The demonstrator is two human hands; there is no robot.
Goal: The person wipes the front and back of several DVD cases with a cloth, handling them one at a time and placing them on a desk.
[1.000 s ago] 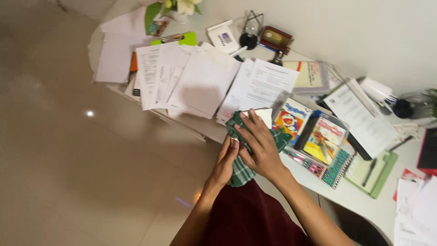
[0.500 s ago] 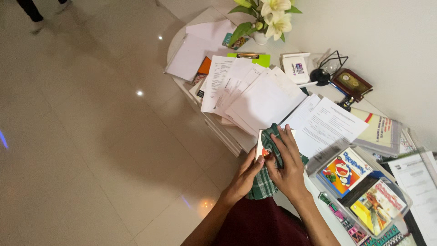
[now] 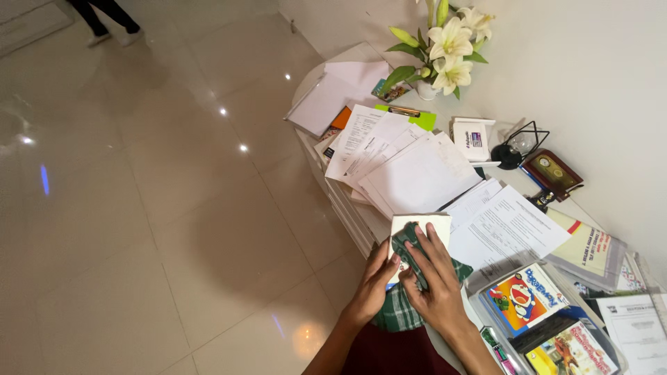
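Left hand: the left hand [image 3: 376,283] reaches up from below, fingers curled around the lower left edge of a small white box [image 3: 415,229] and holding it.
Right hand: the right hand [image 3: 431,276] lies flat with fingers spread narrow, pressing a green checked cloth [image 3: 401,310] onto the box face.
Box position: above the white desk's edge [image 3: 347,201], just below loose papers [image 3: 417,173].
Hidden: most of the box face (the cloth and fingers cover it); both forearms are cut off at the bottom.
Change: a second ago the cloth wrapped more of the box; the view now shows more floor and white lilies [image 3: 448,45].

Glossy tiled floor [image 3: 139,208], white wall [image 3: 597,69], cluttered white desk [image 3: 347,208]
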